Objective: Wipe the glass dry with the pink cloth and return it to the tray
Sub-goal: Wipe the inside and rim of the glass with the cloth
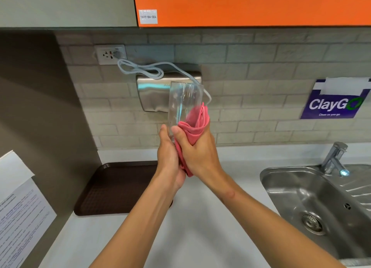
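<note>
Pink cloth [193, 125] clenched in right hand [197, 153] against glass [183, 103]; left hand [169, 159] fingers grip glass base.

Two bare forearms extend from the lower edge, sleeveless and without watch, ring or glove; left hand [170, 163], right hand [197, 153], short unpainted nails.
</note>
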`<state>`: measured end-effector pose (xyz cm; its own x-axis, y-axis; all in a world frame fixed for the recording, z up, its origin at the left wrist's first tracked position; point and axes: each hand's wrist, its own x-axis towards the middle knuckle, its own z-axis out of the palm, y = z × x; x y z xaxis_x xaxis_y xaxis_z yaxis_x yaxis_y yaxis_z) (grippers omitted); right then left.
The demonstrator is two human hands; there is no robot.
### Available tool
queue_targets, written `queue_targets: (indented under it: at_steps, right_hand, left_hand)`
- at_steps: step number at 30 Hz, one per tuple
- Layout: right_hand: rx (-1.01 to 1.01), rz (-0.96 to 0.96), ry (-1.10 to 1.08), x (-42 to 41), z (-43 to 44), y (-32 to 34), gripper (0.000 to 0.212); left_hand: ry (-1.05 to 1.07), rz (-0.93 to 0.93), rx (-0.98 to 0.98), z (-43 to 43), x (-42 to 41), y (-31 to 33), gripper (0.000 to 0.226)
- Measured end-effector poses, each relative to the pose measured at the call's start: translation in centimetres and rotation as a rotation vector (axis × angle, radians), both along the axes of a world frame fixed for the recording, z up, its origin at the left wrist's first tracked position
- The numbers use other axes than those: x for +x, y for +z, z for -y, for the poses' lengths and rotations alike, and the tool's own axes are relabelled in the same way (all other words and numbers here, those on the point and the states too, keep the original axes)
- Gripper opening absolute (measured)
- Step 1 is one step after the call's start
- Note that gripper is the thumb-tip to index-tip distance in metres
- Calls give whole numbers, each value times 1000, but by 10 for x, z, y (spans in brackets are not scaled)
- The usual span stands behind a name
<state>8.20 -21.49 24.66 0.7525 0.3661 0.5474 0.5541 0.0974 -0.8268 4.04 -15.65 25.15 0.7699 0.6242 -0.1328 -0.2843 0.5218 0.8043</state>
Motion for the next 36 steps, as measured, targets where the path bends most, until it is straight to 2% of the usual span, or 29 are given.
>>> queue_targets:
  at_steps: [3, 5, 8, 10, 12, 14, 18, 19, 22, 24, 26, 28, 30, 33, 34, 36]
  right_hand:
    - [151, 0, -7, 4, 0, 28, 49]
    - [205, -32, -29, 14, 0, 56, 49]
    - [235, -110, 20, 26, 1, 79, 46]
    - [219, -189, 104, 25, 3, 75, 63]
    - [161, -226, 137, 22, 4, 60, 66]
    - [89, -175, 111, 16, 2, 40, 60]
    - [12, -50, 60, -5, -3, 3, 27]
    - [2, -35, 45, -10, -4, 0, 26]
    - [25, 125, -46, -12, -6, 18, 66]
    - [76, 170, -54, -5, -6, 45, 73]
    - [122, 120, -15, 6, -6, 66, 57]
    - [171, 11, 70, 13, -4, 76, 24]
    - [209, -30, 108, 18, -1, 71, 41]
    - [129, -36, 98, 8, 3, 37, 32]
    - [84, -35, 85, 3, 3, 23, 41]
    - [9, -2, 6, -6, 3, 6, 76]
  left_hand:
    - [16, 1, 5, 5, -3, -1, 58]
    - [16, -27, -5, 9, -3, -3, 59]
    - [6, -69, -5, 12, -5, -4, 57]
    - [-11, -51, 1, 10, -5, -5, 60]
    - [-23, -25, 16, 5, -5, -5, 61]
    - [-23, -15, -1, 0, -5, -3, 64]
    - [4, 49, -25, -2, -4, -6, 63]
    - [17, 70, -6, 0, -2, -7, 60]
    - [54, 112, 14, 3, 0, -9, 45]
    - [32, 79, -11, 5, -1, -11, 46]
    - [10, 25, -22, 6, -3, -9, 51]
    - [-3, 30, -5, 7, -4, -8, 55]
    - [-18, 42, 21, 6, -5, -5, 54]
    - [-27, 49, 43, 3, -5, -1, 57]
    - [-18, 56, 43, 3, -6, 0, 58]
    - [19, 86, 44, 5, -8, 1, 58]
